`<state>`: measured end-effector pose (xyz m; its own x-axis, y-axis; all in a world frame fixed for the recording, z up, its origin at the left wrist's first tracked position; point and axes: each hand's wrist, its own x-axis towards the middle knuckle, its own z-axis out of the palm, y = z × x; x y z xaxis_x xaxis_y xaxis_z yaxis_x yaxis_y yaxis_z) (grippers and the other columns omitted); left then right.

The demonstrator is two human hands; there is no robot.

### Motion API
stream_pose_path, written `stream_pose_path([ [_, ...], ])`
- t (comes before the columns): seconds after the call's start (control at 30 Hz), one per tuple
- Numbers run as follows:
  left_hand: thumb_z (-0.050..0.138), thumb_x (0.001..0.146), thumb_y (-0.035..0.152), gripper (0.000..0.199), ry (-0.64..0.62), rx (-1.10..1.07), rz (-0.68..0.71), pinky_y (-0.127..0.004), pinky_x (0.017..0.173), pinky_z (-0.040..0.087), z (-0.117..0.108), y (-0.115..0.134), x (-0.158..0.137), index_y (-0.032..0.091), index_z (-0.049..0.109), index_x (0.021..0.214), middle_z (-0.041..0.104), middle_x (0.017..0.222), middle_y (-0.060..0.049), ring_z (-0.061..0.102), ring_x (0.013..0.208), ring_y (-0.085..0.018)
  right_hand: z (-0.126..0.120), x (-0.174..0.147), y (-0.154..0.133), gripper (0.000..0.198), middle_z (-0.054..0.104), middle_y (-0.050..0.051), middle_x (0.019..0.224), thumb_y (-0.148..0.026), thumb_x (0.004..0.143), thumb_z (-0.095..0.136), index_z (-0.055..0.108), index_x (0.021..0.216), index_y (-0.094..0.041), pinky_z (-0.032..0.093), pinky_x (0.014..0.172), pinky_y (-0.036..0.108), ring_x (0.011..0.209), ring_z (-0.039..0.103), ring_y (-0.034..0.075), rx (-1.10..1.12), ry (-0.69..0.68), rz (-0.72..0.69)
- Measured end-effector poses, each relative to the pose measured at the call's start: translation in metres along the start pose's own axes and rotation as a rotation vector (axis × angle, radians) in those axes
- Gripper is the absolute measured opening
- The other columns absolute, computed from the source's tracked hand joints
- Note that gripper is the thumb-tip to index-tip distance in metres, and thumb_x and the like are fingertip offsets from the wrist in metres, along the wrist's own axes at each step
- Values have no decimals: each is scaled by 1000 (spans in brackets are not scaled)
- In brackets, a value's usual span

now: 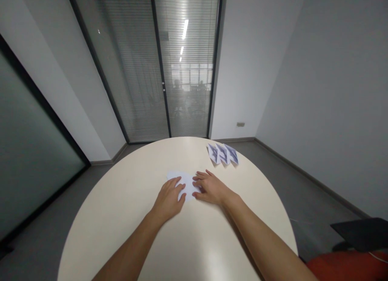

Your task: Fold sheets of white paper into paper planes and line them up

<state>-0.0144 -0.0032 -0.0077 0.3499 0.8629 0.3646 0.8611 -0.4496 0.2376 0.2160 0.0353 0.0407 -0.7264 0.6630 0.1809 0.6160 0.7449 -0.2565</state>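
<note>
A sheet of white paper (188, 187) lies on the round cream table (121, 200), in front of me. My left hand (170, 197) rests on its left part with the fingers spread. On the right side of the sheet lies my right hand (209, 188), its fingers stretched toward the left and apart. Both hands cover parts of the paper, so its full outline is hidden. Farther back on the right, three folded paper pieces (223, 154) with bluish-grey printing overlap in a row near the table's edge.
Beyond the table stands a glass door (163, 87) with blinds. A wall socket (240, 124) sits low on the white wall. At the lower right are a black flat object (360, 232) and something red (348, 267) beside the table.
</note>
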Motion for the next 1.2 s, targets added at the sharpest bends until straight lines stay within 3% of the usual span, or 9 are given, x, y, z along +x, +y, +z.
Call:
stream_pose_path([
  [0.13,52,93,17,37,-22,24,-12,-45,105,47,-4,0,2,22,69,125,61,134,-11,56,122,-27,-1,2,0,15,76,8,98,-34,87,68,75,84,-21,34,111,51,116,62,29,13,-31,-63],
  [0.33,50,89,6,41,-75,-13,-2,-38,96,48,-14,5,7,25,71,120,69,115,-6,60,107,-23,-7,3,-9,26,79,5,93,-32,87,62,77,108,-26,28,116,52,95,71,24,48,-40,-30],
  [0.57,51,91,7,36,-78,19,3,-43,97,49,-8,2,8,24,75,112,74,119,-5,64,110,-25,-8,3,-17,21,78,0,83,-25,90,56,78,90,-25,32,114,44,81,72,19,99,-69,-113],
  [0.7,52,95,14,32,-69,-39,16,-44,106,47,-6,5,9,20,72,120,70,128,-8,62,119,-25,-2,4,-25,29,80,1,96,-19,85,55,78,100,-26,45,101,34,91,73,20,152,-101,-169],
  [0.83,51,98,19,33,-93,-154,16,-40,113,43,-3,-2,9,18,68,126,65,136,-10,57,129,-22,2,4,-20,41,78,2,108,-14,81,51,77,109,-27,51,90,29,99,72,20,215,-91,-127],
  [0.9,52,99,20,32,-93,-224,35,-39,114,42,-1,-7,7,20,67,126,64,136,-8,55,130,-21,4,2,-12,44,72,4,127,-14,80,53,75,117,-25,48,101,32,115,67,22,229,-24,-130],
  [1.0,55,97,20,31,-70,-301,44,-38,113,43,1,-14,4,22,65,126,65,134,-7,56,127,-20,8,0,1,55,50,13,153,-26,81,64,64,136,-20,37,116,41,140,48,28,210,13,-85],
  [1.1,57,95,19,29,-38,-310,18,-38,109,47,0,-13,3,20,65,123,67,128,-8,60,121,-21,12,-3,10,71,41,19,157,-44,83,69,54,146,-15,29,120,47,147,36,33,181,-84,19],
  [1.2,61,93,24,30,-32,-256,11,-42,107,48,-3,-7,2,20,64,123,69,125,-8,63,117,-24,15,-5,13,85,36,19,160,-60,81,69,47,151,-17,24,121,53,149,31,37,144,-146,83],
])
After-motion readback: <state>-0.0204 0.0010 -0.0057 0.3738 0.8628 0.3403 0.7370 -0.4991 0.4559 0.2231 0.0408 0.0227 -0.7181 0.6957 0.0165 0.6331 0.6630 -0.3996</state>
